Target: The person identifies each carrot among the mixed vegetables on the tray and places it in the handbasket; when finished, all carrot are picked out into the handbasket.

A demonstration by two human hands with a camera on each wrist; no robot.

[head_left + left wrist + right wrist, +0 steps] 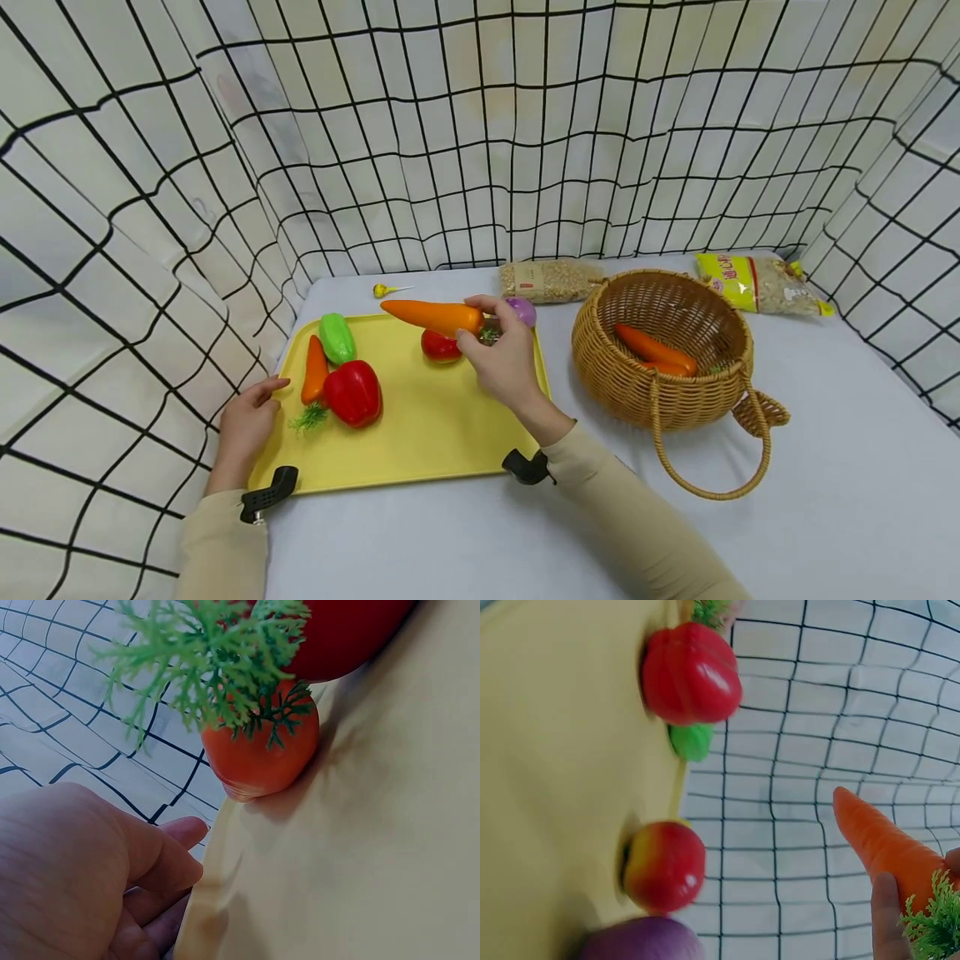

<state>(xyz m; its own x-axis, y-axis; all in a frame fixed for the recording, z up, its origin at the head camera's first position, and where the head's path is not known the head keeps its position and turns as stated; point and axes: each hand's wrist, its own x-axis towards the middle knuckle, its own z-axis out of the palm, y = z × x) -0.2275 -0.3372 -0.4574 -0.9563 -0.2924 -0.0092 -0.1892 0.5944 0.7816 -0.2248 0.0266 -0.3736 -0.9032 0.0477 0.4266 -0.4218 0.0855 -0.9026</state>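
My right hand point(510, 358) pinches an orange carrot point(427, 315) by its thick, leafy end, holding it above the yellow tray point(420, 446). The carrot's tip points left in the head view. Below it sits a red-and-yellow round fruit point(667, 866), with a purple vegetable point(522, 312) close by. At the tray's left rim, my left hand point(246, 423) rests with loosely bent fingers. Nearest to it on the tray is another carrot point(314, 375) with green leaves, lying beside a red bell pepper point(354, 395) and a green vegetable point(337, 338).
Right of the tray stands a wicker basket point(611, 390) containing carrots point(651, 346), its handle lowered toward the front. A grain bag point(551, 281), a yellow-labelled bag point(761, 285) and a lollipop point(382, 290) lie along the back. Black netting over white cloth encloses the table.
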